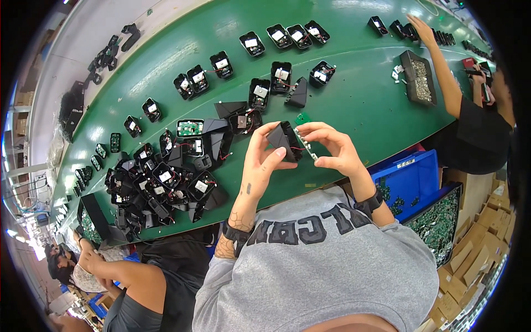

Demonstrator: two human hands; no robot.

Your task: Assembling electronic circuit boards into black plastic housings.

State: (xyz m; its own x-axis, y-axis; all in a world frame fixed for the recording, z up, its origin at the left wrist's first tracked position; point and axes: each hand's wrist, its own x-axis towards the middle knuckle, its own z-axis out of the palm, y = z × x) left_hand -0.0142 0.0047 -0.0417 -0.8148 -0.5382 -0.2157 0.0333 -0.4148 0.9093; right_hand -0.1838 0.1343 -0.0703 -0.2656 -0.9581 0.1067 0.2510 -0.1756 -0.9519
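In front of my chest, above the green table, my left hand (264, 152) is wrapped round a black plastic housing (283, 142), its open side turned to the right. Between the thumb and fingers of my right hand (332, 145) is a circuit board (306, 145), held upright on its edge. Thin red wire (297, 148) shows in the gap between board and housing. Just behind my fingers a small green circuit board (302, 118) lies on the table. Left of my hands are loose black housings, one with a green circuit board (190, 128) in it.
A heap of black housings (160, 188) covers the table's near left. Rows of housings with white blocks (251, 43) run along the far side. A black bin of small parts (418, 77) stands right, by a co-worker's arm (447, 77). Blue crate (395, 177) and board tray (437, 221) sit below the edge.
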